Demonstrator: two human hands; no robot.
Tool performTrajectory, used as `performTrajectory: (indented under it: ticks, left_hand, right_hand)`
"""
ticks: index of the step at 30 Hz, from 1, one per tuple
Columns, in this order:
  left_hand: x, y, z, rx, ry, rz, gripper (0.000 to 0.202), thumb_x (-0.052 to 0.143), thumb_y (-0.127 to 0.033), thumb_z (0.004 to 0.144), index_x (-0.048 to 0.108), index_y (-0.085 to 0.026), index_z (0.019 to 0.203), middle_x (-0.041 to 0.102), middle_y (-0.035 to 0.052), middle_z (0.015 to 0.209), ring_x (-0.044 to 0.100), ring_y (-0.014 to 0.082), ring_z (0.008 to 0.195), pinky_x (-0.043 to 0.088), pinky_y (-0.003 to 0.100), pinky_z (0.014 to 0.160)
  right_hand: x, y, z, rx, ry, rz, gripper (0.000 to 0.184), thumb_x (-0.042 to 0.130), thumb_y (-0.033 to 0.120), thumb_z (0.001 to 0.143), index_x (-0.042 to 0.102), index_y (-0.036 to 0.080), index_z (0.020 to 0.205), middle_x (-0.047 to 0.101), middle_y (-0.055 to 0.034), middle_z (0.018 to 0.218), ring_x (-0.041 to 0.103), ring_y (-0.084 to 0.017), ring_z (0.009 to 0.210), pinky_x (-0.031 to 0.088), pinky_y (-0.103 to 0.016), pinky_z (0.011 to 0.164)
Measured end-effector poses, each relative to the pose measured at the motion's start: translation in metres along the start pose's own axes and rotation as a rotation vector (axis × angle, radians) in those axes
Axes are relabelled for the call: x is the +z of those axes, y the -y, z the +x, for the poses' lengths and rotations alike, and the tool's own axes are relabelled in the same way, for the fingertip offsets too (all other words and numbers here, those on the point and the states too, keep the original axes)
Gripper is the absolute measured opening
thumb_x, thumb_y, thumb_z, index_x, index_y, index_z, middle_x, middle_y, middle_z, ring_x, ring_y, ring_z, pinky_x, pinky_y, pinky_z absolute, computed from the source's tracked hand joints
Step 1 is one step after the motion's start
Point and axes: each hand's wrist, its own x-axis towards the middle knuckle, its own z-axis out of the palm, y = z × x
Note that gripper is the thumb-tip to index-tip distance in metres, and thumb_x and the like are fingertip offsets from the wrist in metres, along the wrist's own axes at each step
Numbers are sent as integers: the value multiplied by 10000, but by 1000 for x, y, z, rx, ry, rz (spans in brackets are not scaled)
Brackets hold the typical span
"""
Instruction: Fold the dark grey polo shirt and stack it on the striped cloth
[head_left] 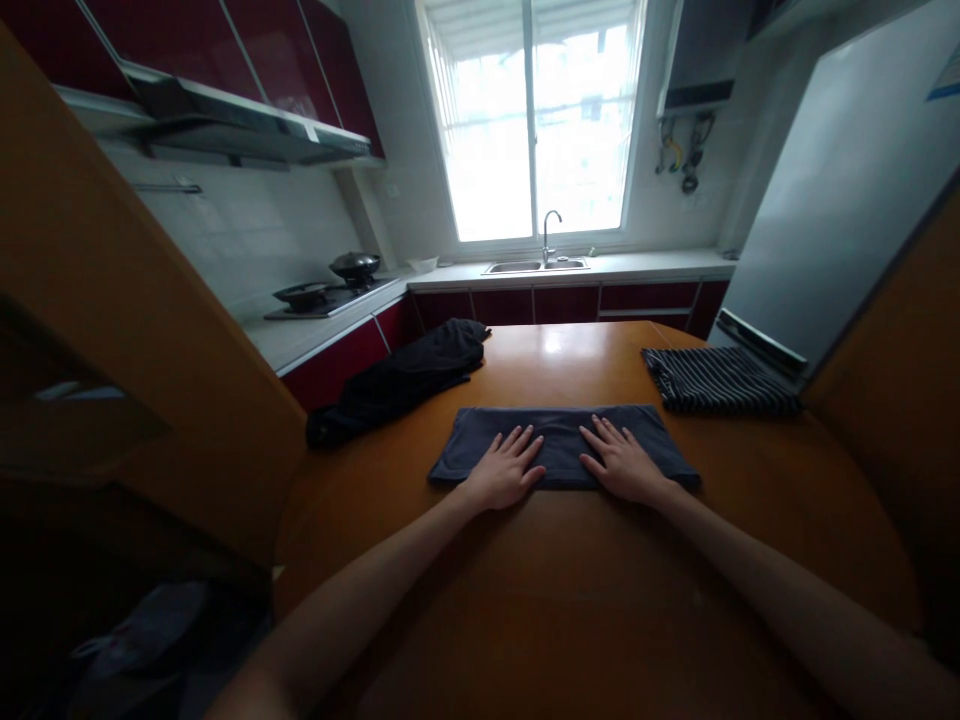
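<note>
A dark grey-blue piece of folded cloth (562, 450) lies flat as a wide rectangle across the wooden table (570, 590). My left hand (504, 470) rests palm down on its near left part, fingers spread. Palm down on the right part lies my right hand (621, 460), its fingers spread too. Neither hand grips anything. Small creases show in the fabric between and beyond the hands. What kind of garment or cloth it is, I cannot tell.
A crumpled black garment (409, 380) lies at the table's left edge. On the right side sits a folded black-and-white striped cloth (716, 380). Behind the table are a counter with a sink (536, 267), a stove with pans (355, 265) and a fridge (832, 190).
</note>
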Motion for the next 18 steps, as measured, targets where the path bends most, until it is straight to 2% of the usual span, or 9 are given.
performTrajectory:
  ticks: [4, 6, 9, 11, 12, 15, 18]
  left_hand:
    - [-8, 4, 9, 11, 31, -90, 652, 265, -591, 1022, 250, -268, 1587, 196, 87, 1655, 159, 292, 1528, 187, 507, 1198]
    - [-18, 19, 19, -58, -36, -135, 601, 328, -539, 1026, 333, -258, 1557, 317, 78, 1620, 265, 254, 1501, 250, 426, 1187]
    - [-37, 63, 33, -325, -197, -130, 482, 459, -378, 1002, 504, -195, 1446, 521, 122, 1481, 467, 238, 1377, 345, 345, 1125]
    - [-49, 99, 36, -492, -251, -116, 416, 448, -282, 994, 574, -108, 1349, 601, 205, 1355, 569, 281, 1258, 409, 388, 1054]
    - [-52, 116, 36, -555, -255, -119, 371, 460, -268, 985, 624, -93, 1268, 653, 216, 1259, 621, 290, 1170, 449, 389, 994]
    - [-52, 153, 34, -652, -214, -161, 246, 554, -311, 947, 721, -132, 972, 747, 147, 963, 701, 251, 896, 502, 308, 784]
    - [-43, 167, 36, -660, -188, -197, 249, 600, -351, 924, 726, -157, 835, 758, 100, 887, 703, 215, 818, 473, 257, 689]
  right_hand:
    - [-1, -3, -3, 15, -1, -8, 667, 310, 560, 996, 335, 210, 1563, 170, -142, 1652, 142, -284, 1527, 151, -523, 1208]
    - [0, -3, -3, 7, -6, -17, 664, 306, 561, 997, 334, 216, 1564, 182, -138, 1651, 148, -279, 1526, 153, -518, 1208]
    - [2, -3, -4, 7, -15, -28, 659, 301, 562, 997, 335, 226, 1563, 183, -128, 1653, 157, -270, 1525, 163, -512, 1207]
    - [3, -3, -4, 10, -16, -32, 657, 300, 565, 998, 339, 229, 1561, 184, -126, 1653, 160, -269, 1524, 175, -511, 1205]
    - [3, -3, -4, 9, -17, -32, 658, 302, 569, 998, 342, 230, 1560, 187, -126, 1652, 163, -271, 1523, 179, -511, 1205]
    - [4, -4, -4, 3, -30, -34, 651, 307, 569, 998, 361, 232, 1553, 204, -129, 1646, 183, -276, 1518, 191, -511, 1204]
    - [4, -5, -4, 0, -44, -38, 646, 311, 566, 999, 365, 235, 1551, 214, -132, 1642, 200, -278, 1514, 205, -513, 1200]
